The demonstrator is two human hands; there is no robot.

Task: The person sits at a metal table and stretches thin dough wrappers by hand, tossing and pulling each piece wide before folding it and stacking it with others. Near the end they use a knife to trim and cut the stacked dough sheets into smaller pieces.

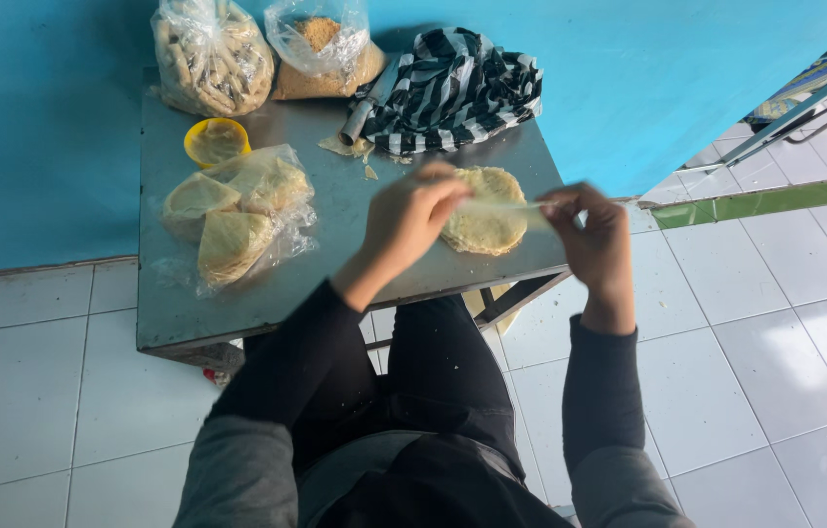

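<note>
1. Both hands are raised over the right part of the grey metal table [238,313]: the left hand [412,217] and the right hand [594,235] each pinch one end of a thin pale wrapper sheet [501,206], fingers closed on it and stretching it flat between them.
2. That sheet hangs just above the stack of round wrappers [484,227] lying near the table's right edge; by the look of it, one sheet is being peeled off the stack, though motion blur makes the exact grip hard to tell.
3. Separating it cleanly calls for a gentle, even pull, since the sheet looks thin enough to tear.
4. On the left, an open clear plastic bag [238,210] holds more round wrappers in several piles.
5. Farther back, a small yellow bowl [216,142] holds something pale.
6. At the far edge, one clear bag of stick-shaped pieces [213,59] sits beside a bag of brown crumbs [321,49].
7. Right of those lies a black-and-white striped cloth [457,88].
</note>
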